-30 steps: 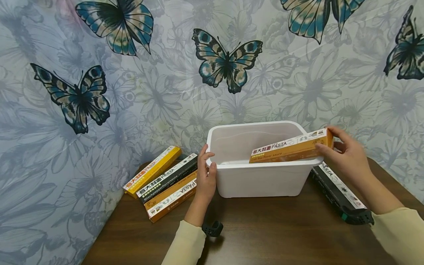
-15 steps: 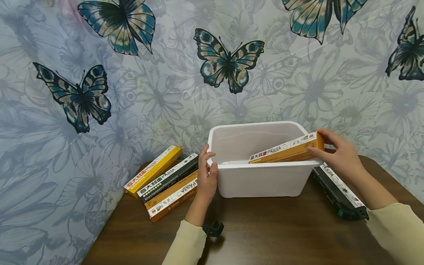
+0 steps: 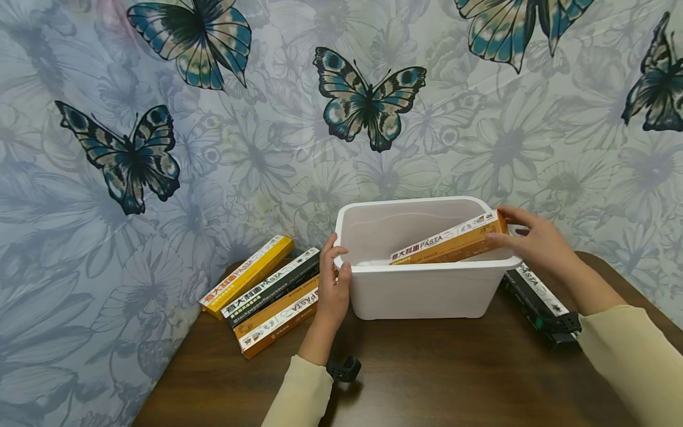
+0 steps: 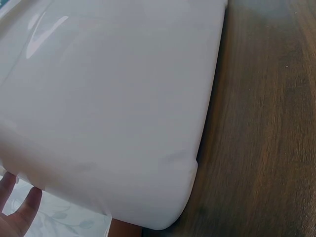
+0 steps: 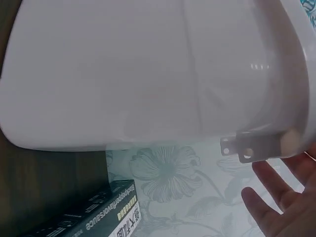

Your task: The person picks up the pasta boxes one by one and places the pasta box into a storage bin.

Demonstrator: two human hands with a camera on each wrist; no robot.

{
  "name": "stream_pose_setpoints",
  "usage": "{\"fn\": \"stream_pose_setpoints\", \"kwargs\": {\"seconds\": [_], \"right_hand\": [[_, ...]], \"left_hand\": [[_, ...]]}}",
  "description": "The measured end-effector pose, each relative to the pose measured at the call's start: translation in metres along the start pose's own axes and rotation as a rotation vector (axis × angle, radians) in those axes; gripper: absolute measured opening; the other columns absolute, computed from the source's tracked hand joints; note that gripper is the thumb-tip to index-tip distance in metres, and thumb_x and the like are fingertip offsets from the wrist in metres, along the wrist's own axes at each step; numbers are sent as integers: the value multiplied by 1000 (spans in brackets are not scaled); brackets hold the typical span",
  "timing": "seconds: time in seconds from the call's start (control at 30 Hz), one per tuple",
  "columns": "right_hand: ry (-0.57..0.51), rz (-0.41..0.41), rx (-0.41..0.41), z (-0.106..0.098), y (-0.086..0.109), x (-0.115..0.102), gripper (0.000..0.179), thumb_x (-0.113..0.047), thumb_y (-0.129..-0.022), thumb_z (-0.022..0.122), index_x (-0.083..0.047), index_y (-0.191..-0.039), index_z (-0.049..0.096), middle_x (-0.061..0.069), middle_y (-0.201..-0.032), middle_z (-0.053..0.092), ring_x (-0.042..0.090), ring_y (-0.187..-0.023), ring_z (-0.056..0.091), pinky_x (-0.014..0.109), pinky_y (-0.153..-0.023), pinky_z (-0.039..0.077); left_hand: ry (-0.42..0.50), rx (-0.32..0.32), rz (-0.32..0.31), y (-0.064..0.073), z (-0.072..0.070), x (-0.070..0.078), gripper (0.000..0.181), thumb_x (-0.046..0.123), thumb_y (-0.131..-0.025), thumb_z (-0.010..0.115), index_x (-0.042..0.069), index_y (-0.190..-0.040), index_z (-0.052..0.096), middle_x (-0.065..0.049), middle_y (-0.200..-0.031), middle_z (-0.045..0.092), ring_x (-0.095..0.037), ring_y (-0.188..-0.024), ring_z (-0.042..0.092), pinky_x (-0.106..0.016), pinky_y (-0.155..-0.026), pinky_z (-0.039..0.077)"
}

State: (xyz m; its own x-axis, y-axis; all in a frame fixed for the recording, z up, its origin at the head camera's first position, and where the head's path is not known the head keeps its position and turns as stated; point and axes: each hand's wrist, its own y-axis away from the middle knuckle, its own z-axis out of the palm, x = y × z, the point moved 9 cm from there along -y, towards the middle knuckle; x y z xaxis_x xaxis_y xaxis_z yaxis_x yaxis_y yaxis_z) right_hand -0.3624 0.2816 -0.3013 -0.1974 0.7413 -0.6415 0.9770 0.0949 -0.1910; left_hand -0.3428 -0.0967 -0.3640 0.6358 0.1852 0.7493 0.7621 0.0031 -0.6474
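Note:
A white plastic storage bin [image 3: 421, 295] stands on the table. At its left end my left hand [image 3: 333, 290] grips the rim corner. In the left wrist view its fingertips [image 4: 32, 193] meet the edge of the bin. My right hand [image 3: 541, 243] pinches the near end of an orange pasta box [image 3: 450, 240] between thumb and fingers. That box slants down into the bin, its lower left end hidden behind the front wall. In the right wrist view, the bin's outer wall [image 5: 108, 74] fills most of the picture and hides the held box.
Left of the bin lie a yellow pasta box [image 3: 248, 274], a black one [image 3: 272, 289] and orange packaging [image 3: 277, 323] side by side. Another black box [image 3: 533, 290] lies under my right forearm. A butterfly-patterned wall covering [image 3: 267, 148] rises behind the brown table [image 3: 427, 367].
My right hand has moved left with the orange pasta box, bringing it further over the bin. My left hand keeps its place on the rim.

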Motion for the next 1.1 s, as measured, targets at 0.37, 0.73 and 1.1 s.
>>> {"fn": "stream_pose_setpoints", "kwargs": {"seconds": [0.37,0.73,1.1], "right_hand": [[53,-4,-82,7,-24,-7,85,-50,-92,67,-10,-157,29,30,-157,33,56,-137,34,74,-103,31],[70,-78,-71,9,-34,-14,65,-35,-96,66,-1,-147,44,27,-147,48,51,-139,35,66,-110,31],[21,-43,-28,12,-33,-5,57,-35,-99,62,-3,-144,48,27,-152,43,52,-138,37,66,-109,33]], "left_hand": [[8,-3,-4,0,-1,0,45,53,-102,41,14,-123,47,-6,-167,19,-39,-152,22,-60,-104,37],[9,4,4,-1,0,3,36,44,-102,44,15,-122,48,-4,-166,21,-32,-153,22,-68,-112,30],[14,1,1,0,0,1,28,33,-101,45,15,-122,48,-9,-166,20,-32,-154,21,-69,-115,26]]}}
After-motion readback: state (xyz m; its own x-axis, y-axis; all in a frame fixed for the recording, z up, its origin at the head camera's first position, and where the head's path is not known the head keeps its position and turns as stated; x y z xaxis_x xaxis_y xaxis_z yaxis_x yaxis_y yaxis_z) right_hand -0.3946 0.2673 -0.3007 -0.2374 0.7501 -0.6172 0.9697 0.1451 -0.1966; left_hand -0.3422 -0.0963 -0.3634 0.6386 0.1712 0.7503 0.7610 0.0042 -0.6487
